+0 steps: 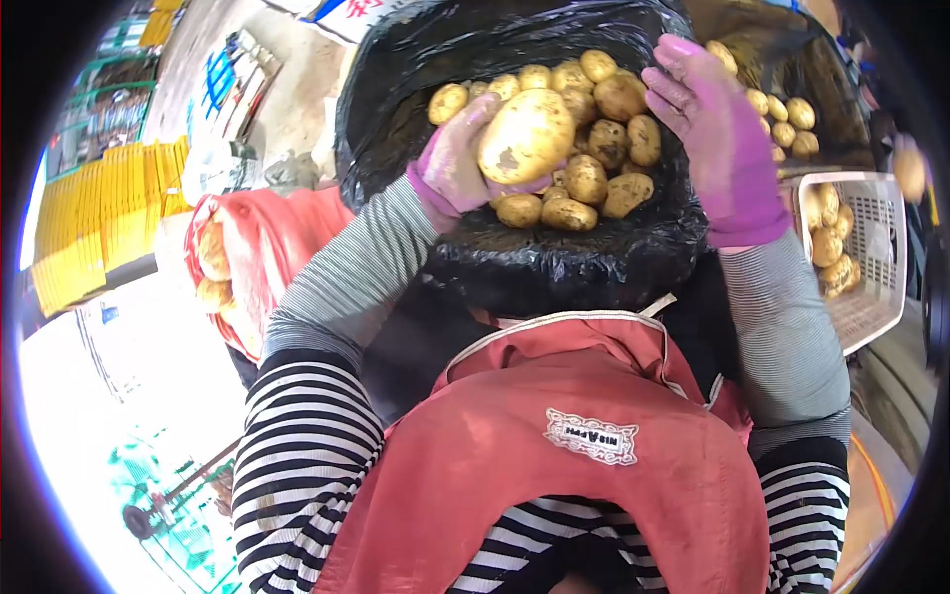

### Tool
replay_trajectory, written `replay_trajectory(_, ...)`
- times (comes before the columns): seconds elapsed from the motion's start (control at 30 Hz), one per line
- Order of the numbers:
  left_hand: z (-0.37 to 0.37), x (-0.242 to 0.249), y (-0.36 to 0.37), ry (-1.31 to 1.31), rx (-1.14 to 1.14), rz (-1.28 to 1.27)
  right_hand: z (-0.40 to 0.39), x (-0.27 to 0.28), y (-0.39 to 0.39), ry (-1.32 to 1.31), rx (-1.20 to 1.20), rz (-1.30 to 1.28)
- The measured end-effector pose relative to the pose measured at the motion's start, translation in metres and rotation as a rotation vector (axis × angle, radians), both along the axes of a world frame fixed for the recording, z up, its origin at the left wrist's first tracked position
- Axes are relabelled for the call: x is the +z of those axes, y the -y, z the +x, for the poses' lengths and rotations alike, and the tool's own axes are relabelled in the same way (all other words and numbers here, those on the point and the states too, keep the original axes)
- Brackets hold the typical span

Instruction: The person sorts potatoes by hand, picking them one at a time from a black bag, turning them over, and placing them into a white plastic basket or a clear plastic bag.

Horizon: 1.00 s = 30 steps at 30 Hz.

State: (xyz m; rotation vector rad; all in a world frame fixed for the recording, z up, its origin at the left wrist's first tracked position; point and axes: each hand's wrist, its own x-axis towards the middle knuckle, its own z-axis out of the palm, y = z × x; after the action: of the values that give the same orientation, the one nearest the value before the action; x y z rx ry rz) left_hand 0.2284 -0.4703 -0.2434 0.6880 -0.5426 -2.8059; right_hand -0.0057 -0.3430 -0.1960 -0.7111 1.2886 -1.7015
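A large potato [526, 137] with a brown scuffed patch rests in my left hand [453, 158], which wears a purple glove and grips it from the left side. My right hand [714, 139], gloved the same way, is raised at the right rim with its fingers stretched out and nothing in it. Below both hands, several smaller potatoes [586, 180], some smeared with soil, lie in a container lined with a black plastic bag [554, 259]. The held potato hides part of the pile.
At the right stands a white plastic basket [876, 238] with potatoes inside. Behind it, more potatoes [789, 117] lie on dark sheeting. A red mesh sack [272, 238] of potatoes is at the left, and yellow folded crates or panels [114, 213] stand farther off.
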Motion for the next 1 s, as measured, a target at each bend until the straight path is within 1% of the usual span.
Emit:
replay_trajectory(0.03,0.003,0.009,-0.010,-0.011,0.016,-0.110,0.016,0.000,0.001,-0.213,-0.007,-0.071)
replay_trajectory(0.07,0.004,0.017,-0.022,-0.024,0.029,-0.215,0.031,0.003,0.000,-0.697,0.014,-0.259)
replay_trajectory(0.13,-0.002,0.024,-0.048,0.012,0.171,-0.317,0.069,-0.004,-0.004,-1.133,0.074,-0.503)
replay_trajectory(0.17,-0.016,0.016,-0.065,-0.209,0.396,-0.339,0.091,0.009,-0.013,-1.209,0.095,-0.561)
replay_trajectory(0.23,-0.052,-0.013,-0.104,-0.652,0.841,-0.362,0.112,0.015,-0.015,-1.300,0.083,-0.490)
replay_trajectory(0.27,-0.047,-0.014,-0.110,-0.595,0.839,-0.493,0.119,0.015,-0.018,-1.342,0.074,-0.453)
replay_trajectory(0.3,-0.041,-0.014,-0.116,-0.535,0.840,-0.623,0.117,0.010,-0.014,-1.257,0.089,-0.410)
replay_trajectory(0.33,-0.014,-0.004,-0.111,-0.192,0.598,-0.849,0.115,0.006,-0.009,-1.196,0.093,-0.420)
replay_trajectory(0.4,0.003,0.014,-0.111,0.123,0.363,-0.767,0.105,-0.001,0.006,-1.077,0.097,-0.443)
replay_trajectory(0.47,-0.001,0.036,-0.112,0.057,0.400,-0.209,0.081,-0.013,0.022,-1.283,-0.045,-0.411)
replay_trajectory(0.53,0.009,0.039,-0.106,0.012,0.354,-0.168,0.058,-0.019,0.029,-1.483,-0.199,-0.375)
replay_trajectory(0.57,0.012,0.040,-0.101,-0.010,0.330,-0.150,0.052,-0.020,0.025,-1.432,-0.172,-0.286)
replay_trajectory(0.63,0.014,0.042,-0.093,0.005,0.418,-0.175,0.051,-0.013,0.014,-1.328,-0.109,-0.116)
replay_trajectory(0.67,0.014,0.043,-0.087,0.010,0.468,-0.188,0.057,-0.007,0.008,-1.175,0.043,-0.060)
replay_trajectory(0.73,0.008,0.041,-0.082,0.111,0.572,-0.416,0.072,0.008,-0.009,-0.856,0.342,0.063)
replay_trajectory(0.77,0.005,0.037,-0.080,0.153,0.609,-0.540,0.077,-0.010,-0.014,-0.706,0.440,0.041)
replay_trajectory(0.8,0.002,0.034,-0.079,0.196,0.639,-0.663,0.084,-0.018,-0.017,-0.574,0.427,0.029)
replay_trajectory(0.83,0.000,0.032,-0.080,0.238,0.644,-0.713,0.093,-0.024,-0.020,-0.443,0.410,0.017)
replay_trajectory(0.87,-0.001,0.030,-0.081,0.281,0.647,-0.765,0.099,-0.026,-0.024,-0.310,0.389,0.005)
replay_trajectory(0.9,-0.001,0.029,-0.082,0.323,0.650,-0.819,0.097,-0.014,-0.026,-0.211,0.469,0.043)
replay_trajectory(0.93,-0.001,0.028,-0.081,0.366,0.655,-0.873,0.095,-0.009,-0.025,0.024,0.522,0.020)
replay_trajectory(1.0,0.007,0.026,-0.069,0.591,0.593,-1.416,0.089,-0.004,-0.022,0.492,0.620,-0.032)
